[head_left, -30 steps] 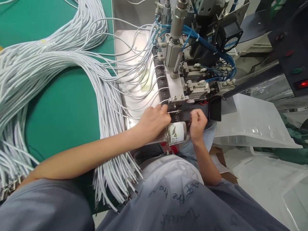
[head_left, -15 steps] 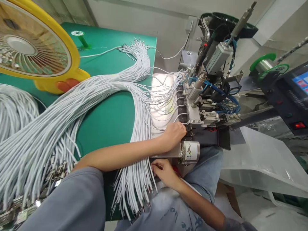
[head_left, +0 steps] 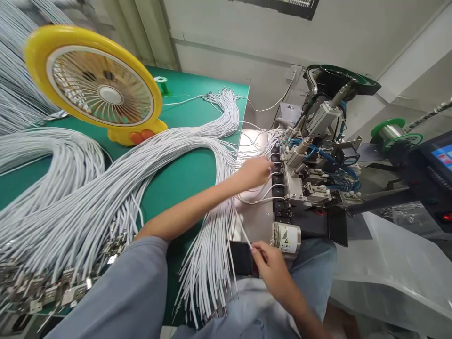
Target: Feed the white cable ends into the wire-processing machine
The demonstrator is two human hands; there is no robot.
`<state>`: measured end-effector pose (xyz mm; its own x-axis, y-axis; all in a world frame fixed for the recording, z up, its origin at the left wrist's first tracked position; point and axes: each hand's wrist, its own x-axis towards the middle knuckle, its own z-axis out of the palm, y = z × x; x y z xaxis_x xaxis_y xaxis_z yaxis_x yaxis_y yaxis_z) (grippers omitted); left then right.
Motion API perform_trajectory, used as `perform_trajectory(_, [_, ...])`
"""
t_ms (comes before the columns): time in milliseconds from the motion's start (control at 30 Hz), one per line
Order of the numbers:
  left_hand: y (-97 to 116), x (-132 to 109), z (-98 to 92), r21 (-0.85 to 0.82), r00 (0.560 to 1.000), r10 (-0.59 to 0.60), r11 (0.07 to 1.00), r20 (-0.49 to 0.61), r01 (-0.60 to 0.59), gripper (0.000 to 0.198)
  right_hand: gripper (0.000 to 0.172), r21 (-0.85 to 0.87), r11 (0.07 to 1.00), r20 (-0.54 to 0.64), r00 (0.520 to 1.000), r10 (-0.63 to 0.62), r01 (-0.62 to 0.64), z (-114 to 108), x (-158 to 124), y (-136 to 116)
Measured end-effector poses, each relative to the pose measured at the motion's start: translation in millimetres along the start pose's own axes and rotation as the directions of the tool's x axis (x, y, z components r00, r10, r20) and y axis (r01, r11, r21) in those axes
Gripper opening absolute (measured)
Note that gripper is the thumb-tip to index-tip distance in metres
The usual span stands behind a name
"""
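My right hand [head_left: 270, 263] is low, in front of my lap, with thumb and forefinger pinched on the end of a white cable [head_left: 244, 231]. That cable runs up and left toward a thick bundle of white cables [head_left: 212, 245] draped over the table's edge. My left hand [head_left: 256, 172] reaches across the bundle, its fingers closed at the row of black cable slots [head_left: 278, 190] on a benchtop machine [head_left: 294, 172]. The fingertips hide what they grip, if anything. Several white cables run from the bundle into the slots.
A yellow fan [head_left: 37, 54] stands on the green table [head_left: 183, 183] beside more cable bundles with metal connectors [head_left: 67, 285]. A labelled tin [head_left: 288, 238] sits below the slots. Right of the machine are a solder wire spool [head_left: 392, 132] and a control screen [head_left: 443, 157].
My left hand has moved up along the slot row, uncovering the lower slots. My right hand has moved right and down, with a cable now visible in its fingers. The camera view has shifted.
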<state>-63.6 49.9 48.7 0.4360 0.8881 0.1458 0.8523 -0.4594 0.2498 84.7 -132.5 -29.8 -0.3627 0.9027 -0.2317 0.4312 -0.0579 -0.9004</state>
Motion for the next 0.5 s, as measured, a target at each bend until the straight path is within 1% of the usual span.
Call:
perform_trajectory(33, [-25,11,-6.0,-0.002,0.993,-0.084,0.996,-0.087,0.084,0.031,0.028,-0.020,1.000,-0.017,1.000,-0.010,0.009,-10,1,-1])
perform_trajectory(67, [-52,23,-11.1,0.000,0.981,-0.131,0.991,-0.141,0.133,0.037,0.029,-0.030,0.999,-0.039,0.999,-0.018,0.017,-18,2,-1])
perform_trajectory(100, [-79,34,-15.4,0.000,0.978,-0.161,0.987,-0.132,0.162,0.047,0.029,-0.033,0.999,-0.061,0.998,-0.024,0.022,-24,4,0])
perform_trajectory(133, [-105,43,-18.9,-0.009,0.977,-0.199,0.980,-0.078,0.199,0.061,0.029,-0.033,0.999,-0.079,0.996,-0.030,0.028,-28,5,1])
perform_trajectory(167, [-128,51,-22.0,-0.017,0.972,-0.236,0.972,0.006,0.236,0.073,0.029,-0.029,0.999,-0.093,0.995,-0.034,0.031,-31,7,4])
perform_trajectory(200, [-150,58,-24.8,-0.023,0.961,-0.267,0.963,0.074,0.270,0.079,0.029,-0.022,0.999,-0.100,0.994,-0.034,0.032,-32,8,6])
perform_trajectory(267, [-184,64,-30.6,-0.030,0.944,-0.298,0.952,0.142,0.305,0.079,0.029,-0.002,0.999,-0.102,0.994,-0.034,0.034,-31,10,10])
perform_trajectory(300, [-197,65,-33.6,-0.029,0.939,-0.302,0.950,0.165,0.310,0.078,0.029,0.004,0.999,-0.099,0.994,-0.038,0.038,-30,11,12])
perform_trajectory(367, [-216,65,-39.7,-0.007,0.935,-0.279,0.958,0.217,0.288,0.077,0.029,-0.003,0.998,-0.088,0.994,-0.059,0.059,-29,12,15])
perform_trajectory(433, [-228,65,-44.3,0.039,0.931,-0.256,0.966,0.259,0.255,0.078,0.029,-0.028,0.996,-0.074,0.993,-0.087,0.085,-29,12,17])
perform_trajectory(500, [-233,68,-46.1,0.111,0.911,-0.254,0.967,0.324,0.230,0.080,0.029,-0.040,0.995,-0.062,0.993,-0.096,0.094,-30,11,18])
